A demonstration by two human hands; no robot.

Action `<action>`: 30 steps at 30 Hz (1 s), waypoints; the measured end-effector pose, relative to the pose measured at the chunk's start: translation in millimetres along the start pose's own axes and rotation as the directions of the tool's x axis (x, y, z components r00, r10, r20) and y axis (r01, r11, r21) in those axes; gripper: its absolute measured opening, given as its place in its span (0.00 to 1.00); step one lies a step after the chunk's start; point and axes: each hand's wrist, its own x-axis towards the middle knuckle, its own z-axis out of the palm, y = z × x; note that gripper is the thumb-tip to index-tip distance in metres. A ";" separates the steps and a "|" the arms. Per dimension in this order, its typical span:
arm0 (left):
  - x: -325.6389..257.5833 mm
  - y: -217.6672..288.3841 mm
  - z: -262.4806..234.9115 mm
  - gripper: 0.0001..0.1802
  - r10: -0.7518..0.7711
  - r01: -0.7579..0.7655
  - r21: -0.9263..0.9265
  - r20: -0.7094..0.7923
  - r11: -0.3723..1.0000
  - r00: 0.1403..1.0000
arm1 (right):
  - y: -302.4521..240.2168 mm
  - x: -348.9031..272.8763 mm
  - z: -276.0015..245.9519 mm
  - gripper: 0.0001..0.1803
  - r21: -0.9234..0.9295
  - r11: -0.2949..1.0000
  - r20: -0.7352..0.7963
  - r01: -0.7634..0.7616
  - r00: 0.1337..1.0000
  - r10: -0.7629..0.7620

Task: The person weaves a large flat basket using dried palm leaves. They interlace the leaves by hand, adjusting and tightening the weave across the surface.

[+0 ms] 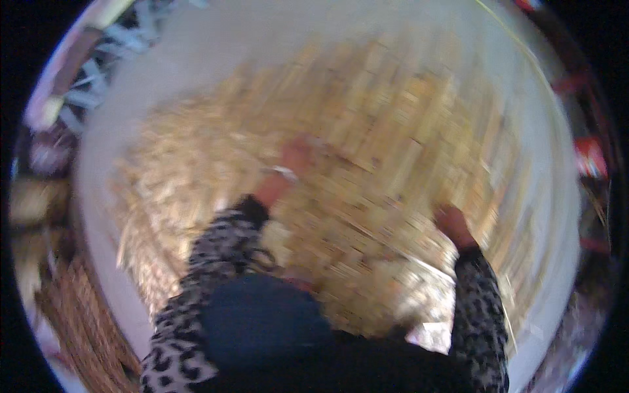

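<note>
Under both arms lies a broad woven mat of flat yellow-tan plant strips, its strips running out loose toward the far and right sides. My left hand, with a pale bracelet at the wrist, is over the middle of the weave. Farther right and nearer to me, my right hand is low at the strips with its fingers pointing down. Motion smears the fingers of both hands, so I cannot make out whether either grips a strip.
A pale grey floor surrounds the mat. Brown stalks lie in a bundle at the lower left. Light-blue slats stand at the upper left. A red object is at the right rim. My dark blue-clad knee is at the mat's near edge.
</note>
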 end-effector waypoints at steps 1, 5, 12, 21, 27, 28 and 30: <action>2.8 21.1 -5.7 0.22 0.012 0.003 -0.112 0.136 0.994 0.991 | 9.7 -6.2 -5.5 0.21 -0.165 0.968 0.093 0.190 0.980 -0.177; 25.8 84.2 -28.7 0.14 0.077 -0.098 -0.321 -0.078 0.942 0.994 | 3.6 -4.1 -7.2 0.17 0.331 0.841 0.174 -0.427 0.904 0.390; 56.5 107.6 -48.5 0.12 0.178 -0.150 -0.159 0.178 0.976 0.968 | -21.9 0.2 -28.9 0.17 0.473 0.725 0.280 -0.501 0.866 0.415; 75.5 100.9 -47.2 0.17 0.206 -0.028 -0.424 0.381 0.905 0.901 | -11.0 -1.2 -24.2 0.17 0.441 0.813 0.211 -0.381 0.924 0.319; 62.5 51.2 -55.1 0.19 0.092 0.077 -0.376 0.411 0.923 0.907 | -15.5 -8.6 -43.3 0.18 0.180 0.984 0.022 -0.001 1.000 -0.003; 60.4 31.9 -62.5 0.20 0.138 0.169 -0.526 0.495 0.834 0.858 | -22.4 -4.6 -41.0 0.19 0.254 0.945 0.067 -0.205 0.979 0.194; 56.1 10.9 -71.3 0.19 0.095 0.047 -0.323 0.410 0.945 0.907 | -28.5 -5.1 -48.8 0.20 0.341 0.868 0.192 -0.361 0.931 0.311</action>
